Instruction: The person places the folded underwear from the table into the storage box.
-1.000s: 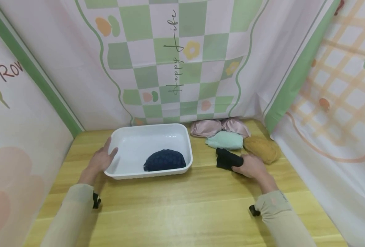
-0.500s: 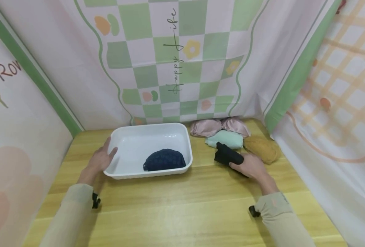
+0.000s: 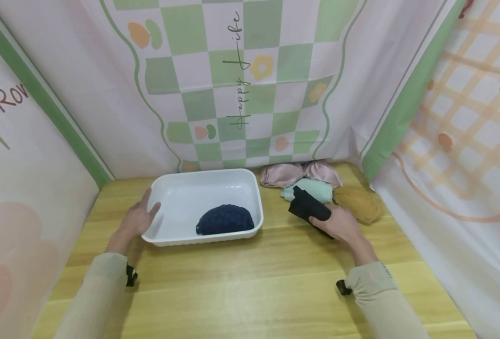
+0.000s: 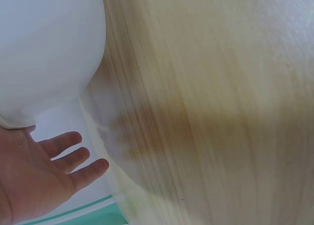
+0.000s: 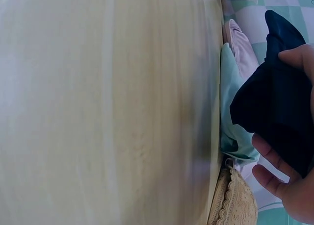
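My left hand (image 3: 136, 220) holds the left rim of a white tray (image 3: 203, 241), thumb over the inner side. Several fingers stretch out below the rim in the left wrist view. A folded navy bra (image 3: 226, 220) with a rounded upper edge lies in the tray's front right part. My right hand (image 3: 342, 223) grips a folded black garment (image 3: 309, 209), seen close up as dark smooth cloth (image 5: 274, 95) between thumb and fingers. One end of it points toward the back left and overlaps a mint-green folded garment (image 3: 317, 189) in the head view.
Behind the mint garment lies a pink satin bra (image 3: 281, 175). A mustard bra (image 3: 361, 205) with scalloped lace (image 5: 238, 200) sits to the right. Printed curtains (image 3: 216, 84) enclose the wooden table (image 3: 241, 292) at the back and sides.
My right hand has shifted slightly left with the black garment, whose far end has swung up and back over the mint one. My left hand and the tray stay in place.
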{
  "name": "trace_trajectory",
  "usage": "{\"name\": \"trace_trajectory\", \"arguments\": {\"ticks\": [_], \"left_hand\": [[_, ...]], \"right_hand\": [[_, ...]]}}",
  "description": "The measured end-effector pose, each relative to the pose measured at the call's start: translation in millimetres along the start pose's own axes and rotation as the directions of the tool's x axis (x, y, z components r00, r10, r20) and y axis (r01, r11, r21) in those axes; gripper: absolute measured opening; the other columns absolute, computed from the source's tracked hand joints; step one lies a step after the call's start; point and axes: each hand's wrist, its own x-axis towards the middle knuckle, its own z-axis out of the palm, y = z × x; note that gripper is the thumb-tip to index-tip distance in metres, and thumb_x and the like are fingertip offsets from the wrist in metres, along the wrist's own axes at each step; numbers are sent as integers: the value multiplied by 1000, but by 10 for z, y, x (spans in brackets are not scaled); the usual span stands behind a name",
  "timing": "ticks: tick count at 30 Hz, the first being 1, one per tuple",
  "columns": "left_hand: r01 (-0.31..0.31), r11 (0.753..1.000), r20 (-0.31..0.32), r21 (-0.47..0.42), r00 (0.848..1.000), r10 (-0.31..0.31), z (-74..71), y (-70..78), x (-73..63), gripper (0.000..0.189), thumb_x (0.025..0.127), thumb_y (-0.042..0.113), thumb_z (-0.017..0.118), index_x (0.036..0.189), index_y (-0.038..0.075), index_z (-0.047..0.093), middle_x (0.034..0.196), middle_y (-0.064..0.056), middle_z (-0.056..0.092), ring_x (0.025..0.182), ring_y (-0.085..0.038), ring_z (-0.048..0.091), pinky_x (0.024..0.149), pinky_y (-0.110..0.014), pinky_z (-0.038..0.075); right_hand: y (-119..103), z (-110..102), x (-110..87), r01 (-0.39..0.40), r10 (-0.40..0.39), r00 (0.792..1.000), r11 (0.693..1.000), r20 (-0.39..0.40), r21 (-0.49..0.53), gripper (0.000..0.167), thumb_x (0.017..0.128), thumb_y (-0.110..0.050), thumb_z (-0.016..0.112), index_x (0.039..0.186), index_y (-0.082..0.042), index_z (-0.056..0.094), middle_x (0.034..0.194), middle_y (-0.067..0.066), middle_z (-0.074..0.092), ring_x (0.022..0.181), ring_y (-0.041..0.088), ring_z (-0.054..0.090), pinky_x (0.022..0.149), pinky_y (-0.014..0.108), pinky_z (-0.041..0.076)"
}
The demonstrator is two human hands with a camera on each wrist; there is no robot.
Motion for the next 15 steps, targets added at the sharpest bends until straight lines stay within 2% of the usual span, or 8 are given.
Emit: {"name": "trace_trajectory", "arguments": {"ticks": [10,15], "left_hand": [[-2,1000,0,-5,1000,2,14,-1,0,79,103,62,13,158,16,-18,158,-38,18,140,-60,28,116,-68,27],[-9,1000,-7,-2,1000,9,10,-3,-2,79,103,62,14,159,15,-17,157,-39,19,139,-60,29,116,-68,27]], "right_hand": [[-123,-19,37,-2,2,1000,1000,-3,10,73,89,-66,59,120,-1,65,119,26,69,109,47,63,92,59,51],[-186,-25,66,15,-14,999,1000,-34,26,61,88,-65,61,101,-6,67,105,20,72,97,40,67,85,54,54]]}}
